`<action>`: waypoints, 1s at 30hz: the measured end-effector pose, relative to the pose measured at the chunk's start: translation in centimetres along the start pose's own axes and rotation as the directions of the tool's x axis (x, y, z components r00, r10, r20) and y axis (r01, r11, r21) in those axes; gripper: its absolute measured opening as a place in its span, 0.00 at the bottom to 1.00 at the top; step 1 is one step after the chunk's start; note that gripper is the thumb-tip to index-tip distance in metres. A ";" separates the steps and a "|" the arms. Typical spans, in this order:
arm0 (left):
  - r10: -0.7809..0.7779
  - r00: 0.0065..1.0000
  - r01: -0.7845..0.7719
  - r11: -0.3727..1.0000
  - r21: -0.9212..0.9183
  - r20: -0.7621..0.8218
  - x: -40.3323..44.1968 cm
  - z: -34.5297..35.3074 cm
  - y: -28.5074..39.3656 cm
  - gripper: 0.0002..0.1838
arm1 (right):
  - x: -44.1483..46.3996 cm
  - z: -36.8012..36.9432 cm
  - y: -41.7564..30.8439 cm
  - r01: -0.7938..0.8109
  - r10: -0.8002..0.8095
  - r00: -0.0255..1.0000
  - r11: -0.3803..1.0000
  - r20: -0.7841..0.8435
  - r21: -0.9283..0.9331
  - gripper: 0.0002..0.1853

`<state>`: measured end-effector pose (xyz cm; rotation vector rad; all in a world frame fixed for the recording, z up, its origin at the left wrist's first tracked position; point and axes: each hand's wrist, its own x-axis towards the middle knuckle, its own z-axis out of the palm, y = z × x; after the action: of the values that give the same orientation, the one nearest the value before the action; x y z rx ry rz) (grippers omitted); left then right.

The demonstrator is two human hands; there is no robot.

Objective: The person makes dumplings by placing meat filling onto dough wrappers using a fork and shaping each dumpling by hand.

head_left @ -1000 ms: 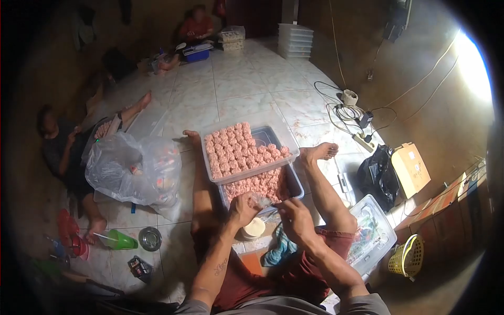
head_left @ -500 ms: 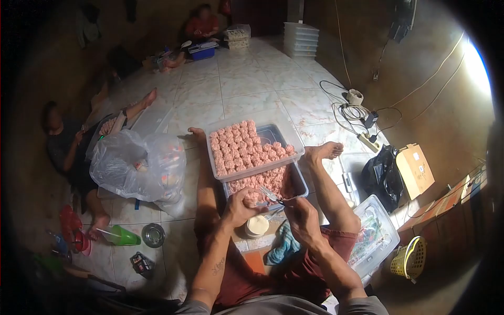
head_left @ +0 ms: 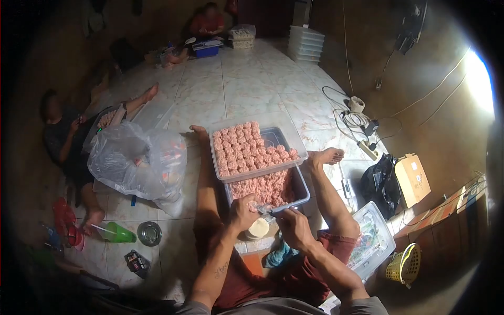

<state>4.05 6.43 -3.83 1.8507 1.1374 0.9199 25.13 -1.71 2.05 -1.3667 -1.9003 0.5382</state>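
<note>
Our fingers (head_left: 245, 202) hide the blue tub's (head_left: 300, 185) near left corner; our left hand (head_left: 241, 215) curls around a pink lump (head_left: 253, 206), mostly covered; our right hand (head_left: 295, 227) pinches a fork (head_left: 263, 209), its tines blurred, lower than a moment ago.

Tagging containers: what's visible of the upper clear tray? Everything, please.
Rectangular clear tray, plastic by its look, rimmed, open-topped, seemingly resting across the far part of a bluish tub. Rows of pink rosette-shaped pieces fill its left and near areas; the far-right corner is bare. Left hand and right hand are apart from it.
</note>
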 end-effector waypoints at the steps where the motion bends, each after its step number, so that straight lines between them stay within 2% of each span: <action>1: 0.026 0.999 -0.031 0.987 -0.156 -0.035 -0.1 -0.2 0.6 0.17 | 0.2 -0.5 -0.3 -0.029 0.034 0.998 0.996 -0.061 0.086 0.09; 2: 0.042 0.997 -0.062 0.949 -0.309 -0.071 -0.2 -0.2 0.9 0.15 | 0.3 -1.1 -0.7 -0.056 0.076 0.991 0.983 -0.113 0.174 0.09; 3: 0.081 0.992 -0.112 0.925 -0.364 -0.099 -0.3 -0.8 0.4 0.15 | 0.3 -1.2 -1.3 -0.122 0.182 0.964 0.951 -0.193 0.286 0.09; 4: 0.076 0.993 -0.105 0.925 -0.366 -0.095 -0.2 -0.4 0.0 0.15 | 0.4 -1.5 -1.8 -0.161 0.215 0.953 0.956 -0.215 0.244 0.08; 6: 0.088 0.996 -0.071 0.906 -0.418 0.022 -0.1 0.7 -0.3 0.17 | 0.1 -0.7 -0.6 -0.082 0.088 0.996 0.983 -0.030 0.166 0.09; 7: 0.101 0.995 -0.101 0.995 0.013 0.000 0.2 0.5 0.8 0.16 | 0.4 0.1 -0.1 0.023 -0.024 0.999 0.998 0.021 0.051 0.10; 8: 0.104 0.995 -0.104 0.994 0.014 -0.003 0.0 0.3 0.5 0.16 | -0.1 0.1 0.0 0.027 -0.028 0.999 0.998 0.019 0.050 0.10; 9: 0.056 0.998 -0.060 0.963 -0.262 -0.025 -0.4 -0.2 0.3 0.14 | 0.2 -0.7 -1.3 -0.060 0.067 0.997 0.988 -0.046 0.143 0.09; 10: -0.002 1.000 -0.012 0.854 -0.521 -0.026 -0.6 -0.3 0.1 0.13 | 0.1 -1.2 -1.9 -0.147 0.174 0.980 0.959 -0.096 0.241 0.09; 11: -0.004 1.000 -0.009 0.853 -0.521 -0.024 -0.3 -0.3 -0.2 0.13 | -0.1 -0.7 -1.1 -0.099 0.150 0.965 0.968 -0.215 0.230 0.06; 12: 0.015 1.000 -0.021 0.931 -0.364 -0.020 -0.3 -0.3 0.2 0.14 | -0.2 -0.6 -1.2 -0.115 0.161 0.964 0.971 -0.213 0.211 0.07; 14: 0.068 0.998 -0.068 0.998 -0.019 0.001 0.0 -0.3 1.2 0.18 | -0.4 0.7 0.5 -0.018 0.018 1.000 0.996 -0.005 0.093 0.07; 15: -0.058 0.998 0.059 0.997 0.049 -0.024 0.1 0.2 1.8 0.19 | -0.6 1.3 1.0 -0.022 0.025 0.999 0.993 -0.024 0.116 0.08; 16: -0.040 0.999 0.041 0.998 0.047 -0.021 0.0 0.1 1.8 0.19 | -0.3 0.7 0.1 -0.017 0.021 0.999 0.994 -0.039 0.106 0.08; 17: -0.010 1.000 0.010 0.948 -0.319 0.002 -0.4 0.0 1.5 0.19 | -0.3 -0.2 -1.1 -0.098 0.117 0.989 0.978 -0.094 0.184 0.07; 18: 0.020 0.999 0.002 0.766 -0.643 0.027 -1.0 -0.3 0.9 0.20 | -0.4 -0.8 -1.7 -0.179 0.223 0.965 0.946 -0.140 0.268 0.07; 19: 0.065 0.998 -0.052 0.938 -0.343 0.025 -1.0 -1.1 0.5 0.18 | -0.5 -0.7 -1.2 -0.151 0.198 0.959 0.963 -0.201 0.225 0.07; 20: 0.064 0.997 -0.045 0.935 -0.351 0.041 -1.0 -0.4 0.5 0.18 | -0.7 -0.2 -0.5 -0.061 0.108 0.975 0.971 -0.196 0.232 0.07; 22: -0.110 0.992 0.116 0.988 -0.102 0.060 -0.5 0.3 2.8 0.16 | -0.9 0.5 0.3 -0.120 0.114 0.992 0.978 0.047 0.169 0.07; 23: 0.102 0.994 -0.104 0.990 -0.094 -0.025 -0.3 0.6 2.1 0.16 | -1.0 0.6 0.5 -0.084 0.086 0.996 0.991 -0.016 0.109 0.08; 24: 0.104 0.994 -0.106 0.990 -0.096 -0.033 0.1 0.6 1.3 0.16 | -0.7 0.2 0.4 -0.078 0.079 0.997 0.991 -0.013 0.105 0.08; 26: 0.263 0.963 -0.267 0.894 -0.359 -0.061 -0.3 0.2 -0.8 0.17 | -1.0 -0.7 -0.9 -0.147 0.220 0.943 0.948 -0.249 0.281 0.10; 27: -0.036 0.987 0.138 0.694 -0.707 0.157 -1.1 1.7 -2.3 0.17 | -0.7 -1.5 -1.9 -0.121 0.163 0.961 0.974 -0.223 0.193 0.10; 28: -0.056 0.986 0.149 0.697 -0.702 0.155 -1.2 1.6 -0.6 0.17 | -0.8 -1.0 -0.9 -0.032 0.050 0.993 0.985 -0.107 0.168 0.09; 29: -0.071 0.990 0.115 0.913 -0.392 0.124 -0.8 1.2 1.1 0.17 | -1.5 -0.2 0.4 -0.069 0.075 0.997 0.987 -0.032 0.147 0.09; 30: -0.062 0.994 0.065 0.998 -0.022 0.093 -0.2 0.5 2.1 0.17 | -1.6 0.5 1.2 -0.094 0.091 0.995 0.988 0.033 0.119 0.08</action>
<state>5.17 5.50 -2.22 1.8076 1.1171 0.8010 25.80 -2.77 0.39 -1.3795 -1.8015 0.7095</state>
